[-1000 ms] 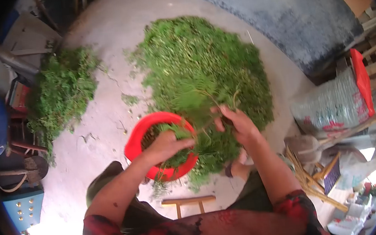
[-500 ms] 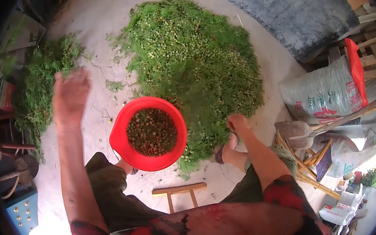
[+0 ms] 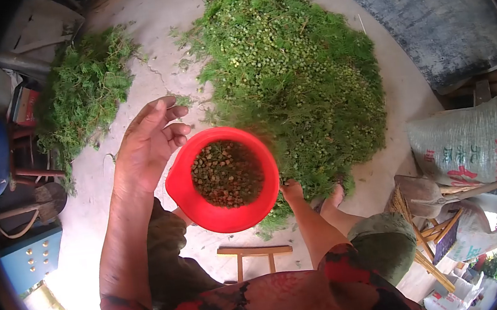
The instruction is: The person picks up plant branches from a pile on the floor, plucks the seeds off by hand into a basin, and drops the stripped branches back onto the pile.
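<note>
Red bowl [image 3: 226,220], part-full of small bits [image 3: 226,175], btwn hands. L hand [image 3: 142,142]: beside rim, fingers apart, nothing held. R hand [image 3: 291,191]: at edge of greens pile [image 3: 295,79]; can't tell its fingers. Stool [image 3: 255,250] btwn legs [image 3: 168,252]. Open floor [image 3: 94,199] to L, up to 2nd pile [image 3: 83,87]. R side: shovel [image 3: 420,196], sack [image 3: 459,140] w/ red/green chars, too small for me.

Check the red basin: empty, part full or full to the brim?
Part full: small roundish pieces cover the bottom of the red basin, its bare sides showing above.
</note>
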Action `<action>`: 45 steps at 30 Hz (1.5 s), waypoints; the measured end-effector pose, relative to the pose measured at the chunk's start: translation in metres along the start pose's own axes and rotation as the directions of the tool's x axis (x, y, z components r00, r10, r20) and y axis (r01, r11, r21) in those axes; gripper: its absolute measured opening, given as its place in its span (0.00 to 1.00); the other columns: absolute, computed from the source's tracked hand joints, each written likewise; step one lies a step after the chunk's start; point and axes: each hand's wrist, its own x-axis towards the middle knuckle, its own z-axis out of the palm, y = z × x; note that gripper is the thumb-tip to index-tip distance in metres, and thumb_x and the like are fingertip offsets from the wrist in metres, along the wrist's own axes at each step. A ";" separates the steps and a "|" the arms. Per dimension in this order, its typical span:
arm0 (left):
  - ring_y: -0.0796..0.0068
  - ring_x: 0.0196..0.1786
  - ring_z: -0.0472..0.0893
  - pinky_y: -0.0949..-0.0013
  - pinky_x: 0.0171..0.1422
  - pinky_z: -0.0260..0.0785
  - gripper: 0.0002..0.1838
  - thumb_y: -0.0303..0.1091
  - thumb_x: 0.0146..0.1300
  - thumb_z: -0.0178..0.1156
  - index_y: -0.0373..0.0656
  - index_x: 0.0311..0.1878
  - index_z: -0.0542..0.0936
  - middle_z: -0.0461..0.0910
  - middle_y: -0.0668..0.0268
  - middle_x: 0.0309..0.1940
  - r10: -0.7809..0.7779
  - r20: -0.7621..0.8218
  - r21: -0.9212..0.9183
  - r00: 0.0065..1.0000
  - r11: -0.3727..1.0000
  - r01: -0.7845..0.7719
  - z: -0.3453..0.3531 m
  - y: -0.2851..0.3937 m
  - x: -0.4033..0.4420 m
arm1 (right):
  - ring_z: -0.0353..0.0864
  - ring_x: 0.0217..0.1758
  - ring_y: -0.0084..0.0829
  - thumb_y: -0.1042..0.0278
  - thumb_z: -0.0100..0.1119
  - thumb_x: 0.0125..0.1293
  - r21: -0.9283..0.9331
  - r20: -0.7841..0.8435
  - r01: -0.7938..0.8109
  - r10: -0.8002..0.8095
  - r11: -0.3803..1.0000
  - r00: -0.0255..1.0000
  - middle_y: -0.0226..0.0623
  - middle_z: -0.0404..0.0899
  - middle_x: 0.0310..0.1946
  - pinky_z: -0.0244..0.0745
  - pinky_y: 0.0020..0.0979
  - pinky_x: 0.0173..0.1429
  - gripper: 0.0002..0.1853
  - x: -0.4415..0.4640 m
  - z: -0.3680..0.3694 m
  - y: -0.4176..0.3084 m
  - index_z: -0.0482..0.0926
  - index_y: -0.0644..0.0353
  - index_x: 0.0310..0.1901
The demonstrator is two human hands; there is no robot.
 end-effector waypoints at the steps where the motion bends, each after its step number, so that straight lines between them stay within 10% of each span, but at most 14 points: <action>1: 0.72 0.36 0.76 0.71 0.41 0.68 0.17 0.42 0.66 0.57 0.40 0.51 0.73 0.77 0.63 0.41 -0.002 -0.001 0.006 1.000 1.000 0.002 0.001 0.000 0.002 | 0.81 0.44 0.49 0.47 0.68 0.47 -0.008 0.037 -0.040 0.040 0.999 0.998 0.49 0.82 0.36 0.74 0.42 0.48 0.27 -0.001 -0.006 -0.007 0.79 0.60 0.44; 11: 0.73 0.30 0.80 0.70 0.37 0.70 0.10 0.37 0.63 0.60 0.43 0.43 0.76 0.81 0.64 0.32 -0.002 0.044 -0.036 0.999 0.999 0.004 0.009 -0.005 -0.002 | 0.79 0.50 0.46 0.53 0.62 0.52 -0.178 0.025 -0.142 0.148 0.974 0.989 0.44 0.79 0.45 0.73 0.50 0.50 0.19 -0.026 -0.027 -0.052 0.80 0.52 0.43; 16: 0.74 0.30 0.80 0.71 0.37 0.70 0.10 0.37 0.63 0.61 0.43 0.41 0.76 0.81 0.65 0.31 -0.024 0.057 -0.030 0.998 0.999 0.025 0.012 -0.005 -0.003 | 0.79 0.26 0.38 0.63 0.58 0.60 0.002 0.035 0.332 -0.332 0.943 0.943 0.43 0.78 0.26 0.71 0.39 0.28 0.10 0.014 -0.012 0.026 0.79 0.62 0.33; 18: 0.75 0.30 0.79 0.72 0.37 0.69 0.09 0.38 0.65 0.59 0.43 0.41 0.76 0.80 0.66 0.30 -0.026 0.092 -0.035 0.995 0.999 0.029 0.015 -0.005 -0.003 | 0.75 0.19 0.32 0.69 0.59 0.61 0.387 0.102 0.071 -0.119 0.919 0.988 0.40 0.76 0.21 0.67 0.35 0.22 0.08 0.022 -0.049 0.027 0.78 0.64 0.30; 20: 0.76 0.30 0.78 0.73 0.37 0.69 0.09 0.38 0.65 0.58 0.43 0.41 0.77 0.80 0.67 0.30 -0.019 0.125 -0.029 0.992 0.999 0.023 0.017 -0.006 -0.007 | 0.70 0.15 0.27 0.73 0.60 0.61 0.701 0.451 -0.536 0.289 0.471 0.844 0.36 0.72 0.18 0.62 0.33 0.18 0.07 -0.012 -0.148 -0.051 0.76 0.66 0.28; 23: 0.77 0.30 0.79 0.74 0.36 0.70 0.09 0.39 0.65 0.58 0.43 0.40 0.76 0.80 0.67 0.29 -0.005 0.161 0.009 0.987 1.000 0.004 0.017 -0.006 -0.015 | 0.71 0.15 0.26 0.69 0.58 0.64 -0.015 0.234 -0.179 0.177 0.984 0.956 0.34 0.71 0.18 0.61 0.30 0.16 0.09 -0.013 -0.198 -0.053 0.75 0.67 0.34; 26: 0.78 0.29 0.79 0.75 0.36 0.71 0.10 0.41 0.66 0.58 0.45 0.39 0.75 0.80 0.67 0.30 -0.005 0.180 0.069 0.984 0.998 -0.008 0.019 -0.007 -0.023 | 0.73 0.16 0.26 0.69 0.58 0.64 0.560 0.152 -0.268 0.221 0.784 0.963 0.33 0.70 0.19 0.64 0.30 0.18 0.09 -0.072 -0.267 -0.124 0.73 0.67 0.39; 29: 0.79 0.28 0.79 0.76 0.35 0.72 0.10 0.40 0.66 0.57 0.44 0.40 0.75 0.80 0.66 0.31 -0.004 0.211 0.114 0.977 0.993 -0.021 0.020 -0.009 -0.030 | 0.74 0.19 0.24 0.69 0.56 0.65 0.444 0.045 -0.052 0.036 0.895 0.998 0.32 0.72 0.24 0.68 0.29 0.22 0.09 -0.094 -0.298 -0.136 0.73 0.65 0.41; 41: 0.79 0.31 0.80 0.77 0.35 0.74 0.19 0.42 0.59 0.65 0.40 0.48 0.77 0.81 0.65 0.34 -0.152 0.324 0.209 0.934 0.974 0.086 0.043 -0.051 -0.024 | 0.73 0.22 0.22 0.68 0.56 0.65 0.840 -0.091 0.286 -0.401 0.460 0.912 0.26 0.72 0.29 0.67 0.24 0.28 0.07 -0.171 -0.300 -0.237 0.70 0.59 0.40; 45: 0.71 0.29 0.79 0.69 0.32 0.71 0.21 0.46 0.60 0.63 0.37 0.44 0.74 0.80 0.61 0.30 0.076 0.230 0.431 0.970 0.886 -0.172 0.065 -0.056 -0.024 | 0.74 0.21 0.21 0.71 0.54 0.66 0.774 0.023 0.304 -0.505 0.556 0.863 0.29 0.72 0.25 0.69 0.24 0.27 0.05 -0.185 -0.278 -0.259 0.69 0.59 0.40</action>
